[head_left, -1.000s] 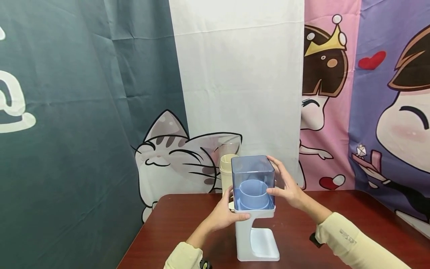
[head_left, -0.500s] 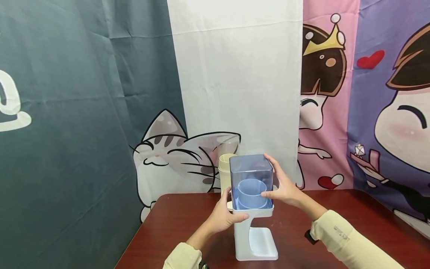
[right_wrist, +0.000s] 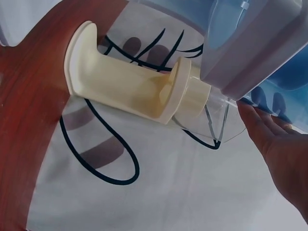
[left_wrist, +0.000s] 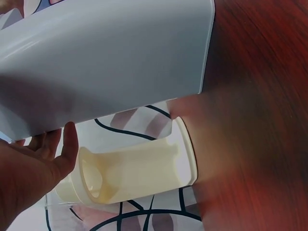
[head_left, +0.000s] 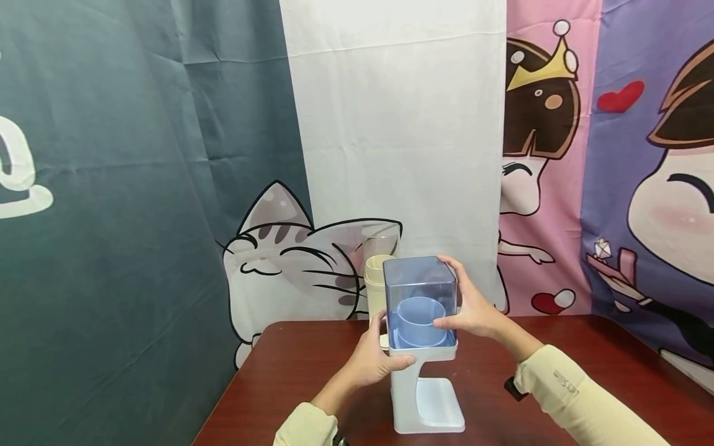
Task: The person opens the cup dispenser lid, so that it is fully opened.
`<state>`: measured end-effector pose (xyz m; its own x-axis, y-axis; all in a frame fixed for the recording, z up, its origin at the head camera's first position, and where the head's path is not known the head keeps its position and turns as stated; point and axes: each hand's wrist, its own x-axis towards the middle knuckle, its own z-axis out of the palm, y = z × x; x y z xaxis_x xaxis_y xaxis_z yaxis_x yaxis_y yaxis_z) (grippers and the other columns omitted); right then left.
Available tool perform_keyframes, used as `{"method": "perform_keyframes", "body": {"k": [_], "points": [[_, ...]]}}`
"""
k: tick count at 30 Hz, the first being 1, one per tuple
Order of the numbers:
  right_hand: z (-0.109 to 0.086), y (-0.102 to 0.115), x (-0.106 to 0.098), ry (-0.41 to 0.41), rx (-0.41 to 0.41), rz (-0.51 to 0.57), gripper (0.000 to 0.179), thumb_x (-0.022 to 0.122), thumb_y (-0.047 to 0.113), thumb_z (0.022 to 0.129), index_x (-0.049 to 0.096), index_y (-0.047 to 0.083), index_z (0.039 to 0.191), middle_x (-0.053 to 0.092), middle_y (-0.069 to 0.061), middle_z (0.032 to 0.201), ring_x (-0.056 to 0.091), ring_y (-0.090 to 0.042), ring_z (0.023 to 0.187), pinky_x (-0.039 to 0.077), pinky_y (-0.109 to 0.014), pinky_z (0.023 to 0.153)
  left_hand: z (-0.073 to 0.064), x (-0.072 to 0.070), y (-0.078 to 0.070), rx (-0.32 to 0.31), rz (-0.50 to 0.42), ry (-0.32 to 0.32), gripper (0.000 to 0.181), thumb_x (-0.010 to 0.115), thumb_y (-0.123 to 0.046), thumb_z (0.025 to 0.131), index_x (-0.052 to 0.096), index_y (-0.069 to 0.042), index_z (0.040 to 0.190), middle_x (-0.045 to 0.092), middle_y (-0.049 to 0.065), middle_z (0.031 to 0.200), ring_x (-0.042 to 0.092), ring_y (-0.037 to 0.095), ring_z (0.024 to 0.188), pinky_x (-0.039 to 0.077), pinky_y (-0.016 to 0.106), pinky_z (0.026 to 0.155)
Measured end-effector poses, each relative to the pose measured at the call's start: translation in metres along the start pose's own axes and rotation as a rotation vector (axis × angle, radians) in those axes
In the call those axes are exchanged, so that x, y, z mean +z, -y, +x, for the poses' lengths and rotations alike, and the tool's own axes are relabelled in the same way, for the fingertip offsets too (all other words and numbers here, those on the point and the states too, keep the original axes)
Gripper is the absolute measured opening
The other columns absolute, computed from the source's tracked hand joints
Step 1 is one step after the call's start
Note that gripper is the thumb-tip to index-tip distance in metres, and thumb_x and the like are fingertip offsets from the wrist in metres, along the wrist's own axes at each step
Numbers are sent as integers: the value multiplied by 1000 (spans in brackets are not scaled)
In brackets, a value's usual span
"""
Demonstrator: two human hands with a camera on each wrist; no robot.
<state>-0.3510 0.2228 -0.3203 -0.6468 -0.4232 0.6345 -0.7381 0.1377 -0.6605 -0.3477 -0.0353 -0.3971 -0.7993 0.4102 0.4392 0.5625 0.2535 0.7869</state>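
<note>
In the head view a white C-shaped stand is upright on the table, topped by a square see-through blue cover. A round blue ring-like cup shows inside the cover. My left hand holds the stand's upper part, thumb on the front of its white rim and fingers round the left side. My right hand grips the cover from the right, thumb on its front face. The left wrist view has fingertips at the edge of the white body. In the right wrist view fingers lie against the blue cover.
Behind the white stand is a similar cream stand with a clear top, close to the cloth backdrop. The backdrop bears cartoon figures and hangs beyond the far edge of the red-brown table.
My right thumb has slid a little leftward over the cover's front face, and the right forearm has shifted slightly left. My left hand keeps its hold; cover and stand look unchanged.
</note>
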Motion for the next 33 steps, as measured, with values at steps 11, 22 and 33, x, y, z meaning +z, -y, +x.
{"method": "perform_keyframes", "body": {"k": [11, 22, 33], "points": [[-1, 2, 4, 25, -24, -77, 115, 86, 4, 71, 10, 20, 156, 45, -20, 131, 60, -36, 106, 55, -36, 83, -6, -3, -2, -16, -52, -9, 103, 89, -24, 72, 26, -11, 152, 50, 12, 139, 54, 25, 118, 54, 28, 83], [8, 1, 2, 24, -50, -5, 116, 89, -3, 63, 16, 15, 152, 45, -17, 130, 59, -29, 106, 53, -33, 86, -2, -4, 3, 32, -19, -42, 97, 86, -29, 75, 28, -9, 150, 55, 14, 133, 58, 25, 114, 55, 26, 80], [4, -5, 0, -35, -59, -73, 111, 86, -2, 64, 20, 14, 152, 48, -20, 124, 61, -31, 97, 55, -33, 78, 0, 3, 8, 41, -12, -54, 100, 87, -29, 73, 29, -6, 151, 57, 12, 131, 57, 26, 115, 53, 29, 86]]}}
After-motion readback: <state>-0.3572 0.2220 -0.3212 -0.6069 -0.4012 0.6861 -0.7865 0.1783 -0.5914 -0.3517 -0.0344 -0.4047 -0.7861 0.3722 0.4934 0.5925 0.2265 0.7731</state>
